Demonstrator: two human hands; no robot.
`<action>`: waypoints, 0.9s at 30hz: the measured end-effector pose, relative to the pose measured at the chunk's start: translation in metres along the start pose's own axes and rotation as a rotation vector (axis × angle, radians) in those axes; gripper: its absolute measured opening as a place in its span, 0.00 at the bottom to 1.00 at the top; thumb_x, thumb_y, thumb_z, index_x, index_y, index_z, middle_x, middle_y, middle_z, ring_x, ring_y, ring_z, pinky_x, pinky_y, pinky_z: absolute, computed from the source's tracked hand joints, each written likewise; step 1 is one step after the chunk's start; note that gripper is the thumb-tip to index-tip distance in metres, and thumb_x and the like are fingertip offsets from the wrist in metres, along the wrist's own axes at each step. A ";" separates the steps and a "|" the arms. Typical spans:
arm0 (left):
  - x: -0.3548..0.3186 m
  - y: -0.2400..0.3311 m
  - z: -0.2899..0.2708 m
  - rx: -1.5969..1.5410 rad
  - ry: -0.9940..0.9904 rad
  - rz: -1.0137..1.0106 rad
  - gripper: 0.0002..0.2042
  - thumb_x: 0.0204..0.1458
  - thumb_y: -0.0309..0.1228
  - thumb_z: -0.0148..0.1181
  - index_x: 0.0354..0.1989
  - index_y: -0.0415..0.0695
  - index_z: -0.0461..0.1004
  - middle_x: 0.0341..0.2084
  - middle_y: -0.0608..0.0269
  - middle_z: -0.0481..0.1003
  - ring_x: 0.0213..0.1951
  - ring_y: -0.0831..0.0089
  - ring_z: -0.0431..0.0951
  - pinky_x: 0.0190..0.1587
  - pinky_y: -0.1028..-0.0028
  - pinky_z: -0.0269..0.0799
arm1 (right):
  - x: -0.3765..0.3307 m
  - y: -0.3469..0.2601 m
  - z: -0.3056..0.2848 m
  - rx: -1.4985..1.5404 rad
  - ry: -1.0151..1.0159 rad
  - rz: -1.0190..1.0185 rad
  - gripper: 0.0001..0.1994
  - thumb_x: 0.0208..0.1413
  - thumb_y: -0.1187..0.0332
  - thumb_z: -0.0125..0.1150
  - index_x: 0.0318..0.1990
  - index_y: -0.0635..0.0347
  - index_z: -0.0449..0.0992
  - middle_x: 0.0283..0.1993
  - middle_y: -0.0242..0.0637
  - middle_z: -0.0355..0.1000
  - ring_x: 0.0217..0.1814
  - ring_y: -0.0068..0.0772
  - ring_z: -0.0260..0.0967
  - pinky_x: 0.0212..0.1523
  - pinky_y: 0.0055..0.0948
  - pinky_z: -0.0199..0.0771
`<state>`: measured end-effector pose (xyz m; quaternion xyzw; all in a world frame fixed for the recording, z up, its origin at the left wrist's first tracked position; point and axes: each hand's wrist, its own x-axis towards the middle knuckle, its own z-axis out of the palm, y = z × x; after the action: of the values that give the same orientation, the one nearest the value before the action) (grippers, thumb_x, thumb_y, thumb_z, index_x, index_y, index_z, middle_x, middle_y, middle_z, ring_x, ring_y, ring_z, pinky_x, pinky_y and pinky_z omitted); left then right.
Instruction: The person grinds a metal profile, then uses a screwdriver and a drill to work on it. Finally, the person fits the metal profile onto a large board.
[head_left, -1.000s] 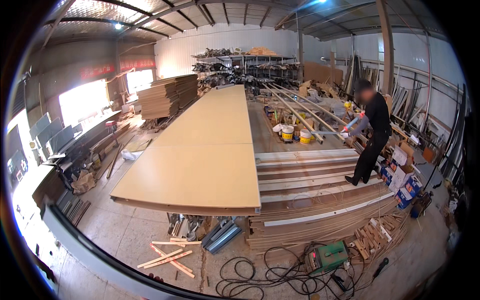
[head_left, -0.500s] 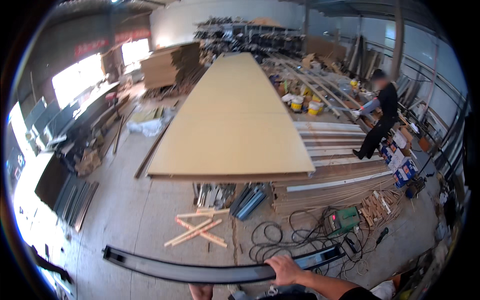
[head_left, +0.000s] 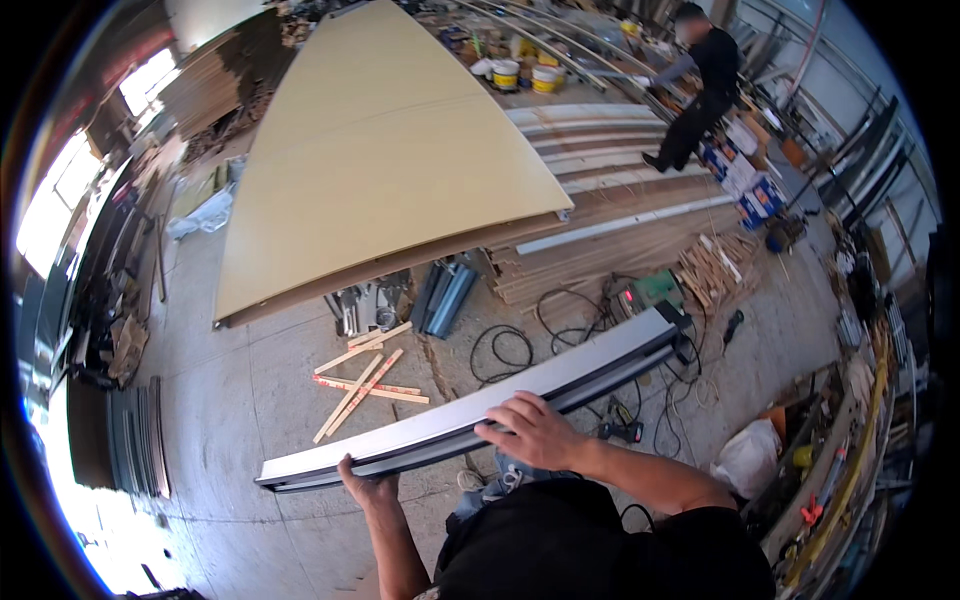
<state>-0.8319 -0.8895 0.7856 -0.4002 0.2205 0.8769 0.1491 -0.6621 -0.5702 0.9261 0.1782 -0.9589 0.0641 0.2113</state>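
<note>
a grey concrete floor runs under everything. the biggest thing on view is a cream panel, wide and flat, reaching away from the near side, raised above the floor. right of it lies a low plank pile, striped with pale lengths, and at the upper left stands a board stack. a co-worker in dark clothes stands at the far right part of the pile, one arm stretched out to the left.

the long bar, white on one face and dark along the near edge, is held above the floor in front of the person's body, its right end farther forward than its left.

past it, on the floor, sit wood offcuts, a green machine with black cable looping beside it, and crossed wood strips.

the right hand lies over the bar right of its middle, fingers parted and half curled; how firmly they grip, i cannot tell. the left hand is closed on the near edge towards the left end, thumb up, other fingers mostly hidden.
</note>
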 end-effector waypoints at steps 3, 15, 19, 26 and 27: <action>0.016 0.007 0.013 -0.034 -0.117 0.152 0.34 0.49 0.51 0.68 0.63 0.46 0.70 0.59 0.52 0.74 0.60 0.47 0.75 0.65 0.43 0.72 | -0.033 0.003 0.004 0.378 -0.059 0.130 0.25 0.68 0.58 0.62 0.69 0.53 0.72 0.62 0.41 0.72 0.66 0.42 0.69 0.73 0.44 0.65; -0.001 0.008 0.149 -0.036 -0.175 0.693 0.46 0.63 0.75 0.40 0.79 0.51 0.61 0.75 0.53 0.64 0.72 0.47 0.65 0.74 0.35 0.57 | -0.055 0.153 0.104 2.314 1.204 1.324 0.44 0.61 0.23 0.54 0.72 0.47 0.66 0.69 0.34 0.71 0.69 0.43 0.69 0.70 0.50 0.70; 0.013 0.061 0.160 -0.120 -0.102 0.495 0.44 0.65 0.74 0.40 0.76 0.51 0.63 0.75 0.53 0.63 0.75 0.47 0.59 0.77 0.34 0.47 | -0.022 0.182 0.109 2.065 1.212 1.639 0.45 0.60 0.24 0.57 0.75 0.47 0.65 0.71 0.35 0.71 0.69 0.45 0.69 0.70 0.51 0.71; 0.113 0.023 0.132 0.111 -0.177 0.267 0.40 0.70 0.66 0.42 0.76 0.43 0.59 0.73 0.49 0.65 0.73 0.48 0.64 0.76 0.43 0.56 | -0.039 0.212 0.107 1.635 1.133 1.874 0.44 0.55 0.29 0.69 0.72 0.42 0.68 0.67 0.37 0.72 0.61 0.44 0.72 0.56 0.49 0.77; 0.115 0.018 0.145 0.121 -0.191 0.166 0.41 0.69 0.67 0.42 0.77 0.43 0.58 0.73 0.49 0.65 0.73 0.47 0.63 0.76 0.42 0.56 | -0.039 0.218 0.108 1.437 1.128 1.998 0.42 0.53 0.29 0.71 0.71 0.35 0.69 0.65 0.34 0.72 0.56 0.42 0.72 0.48 0.44 0.74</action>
<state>-1.0047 -0.8215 0.7866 -0.2857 0.2903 0.9054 0.1200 -0.7512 -0.3773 0.8013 -0.5691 -0.2160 0.7356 0.2971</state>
